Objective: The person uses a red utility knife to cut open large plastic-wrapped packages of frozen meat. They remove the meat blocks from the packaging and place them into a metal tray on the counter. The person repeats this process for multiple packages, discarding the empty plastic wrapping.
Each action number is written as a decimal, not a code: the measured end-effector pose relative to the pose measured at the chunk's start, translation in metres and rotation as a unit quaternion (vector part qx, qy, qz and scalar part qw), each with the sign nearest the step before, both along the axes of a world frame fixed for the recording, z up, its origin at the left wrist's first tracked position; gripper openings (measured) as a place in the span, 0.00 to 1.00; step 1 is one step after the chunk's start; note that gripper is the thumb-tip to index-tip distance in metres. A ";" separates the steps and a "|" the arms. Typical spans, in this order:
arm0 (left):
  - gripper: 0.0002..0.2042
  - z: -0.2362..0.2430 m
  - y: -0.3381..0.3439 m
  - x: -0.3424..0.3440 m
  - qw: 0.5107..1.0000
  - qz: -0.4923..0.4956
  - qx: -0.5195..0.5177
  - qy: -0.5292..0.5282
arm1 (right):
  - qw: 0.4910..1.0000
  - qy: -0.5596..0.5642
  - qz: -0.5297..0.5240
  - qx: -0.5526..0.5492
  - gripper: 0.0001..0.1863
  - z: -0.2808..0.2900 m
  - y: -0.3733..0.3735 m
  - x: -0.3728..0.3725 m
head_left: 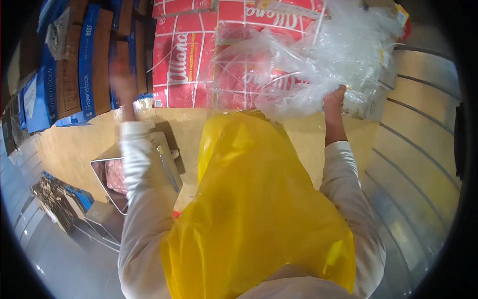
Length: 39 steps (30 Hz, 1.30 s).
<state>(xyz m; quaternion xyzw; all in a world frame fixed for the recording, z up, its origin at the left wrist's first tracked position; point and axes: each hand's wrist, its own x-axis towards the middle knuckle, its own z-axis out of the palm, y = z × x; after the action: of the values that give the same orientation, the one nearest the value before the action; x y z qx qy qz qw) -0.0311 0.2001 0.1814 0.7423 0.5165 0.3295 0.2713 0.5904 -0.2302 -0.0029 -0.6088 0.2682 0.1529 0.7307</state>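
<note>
A: Where is the clear plastic sheet (294,65)?
B: At the top, right of centre. It is crumpled and see-through, spread over part of the red cartons (184,60) and bunched thickly toward the right.

A: What are the hands doing?
B: The right hand (334,98) appears closed on the sheet's near edge, its fingers curled in. The left hand (122,82) is a blur in front of the blue-and-brown cartons (94,65); I cannot tell whether it is open, or whether it touches one.

A: How would this be handled well?
B: In my judgement, by taking a full fistful of plastic rather than a thin edge, since film this light could slip or tear. A slow, low pull would suit it, watching for folds that catch on carton corners. A steady second hand would probably help.

A: And farther out?
B: The cartons stand along the far edge of a tan surface (303,134). Nearer, at left, an open metal box (159,140) shows a pink block (114,175) inside, partly behind the left white sleeve (137,159). A yellow apron (249,199) fills the centre. Flattened cardboard (55,199) is stacked at lower left, and pale slats (418,139) curve along the right.
</note>
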 end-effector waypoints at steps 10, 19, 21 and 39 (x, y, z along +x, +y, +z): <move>0.46 -0.426 -0.027 0.066 0.888 0.117 -0.162 0.413 | 0.961 0.157 0.225 0.023 0.25 -0.180 0.035 -0.096; 0.16 -0.331 -0.293 0.364 0.892 -0.147 -0.428 -0.024 | 0.909 0.166 0.343 0.170 0.25 -0.158 0.021 -0.177; 0.16 -0.267 -0.314 0.376 0.812 -0.240 -0.522 -0.102 | 0.915 0.151 0.319 0.198 0.26 -0.126 -0.030 -0.158; 0.08 -0.068 -0.315 0.427 0.881 -0.114 -0.305 -0.342 | 0.933 -0.352 0.060 -0.043 0.35 0.361 0.006 0.326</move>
<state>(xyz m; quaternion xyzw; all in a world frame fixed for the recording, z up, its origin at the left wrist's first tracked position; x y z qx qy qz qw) 0.3957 -0.1145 0.1130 0.5172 0.3785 0.3563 0.6799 0.9166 -0.2240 0.3576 -0.6698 -0.0367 -0.0392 0.7406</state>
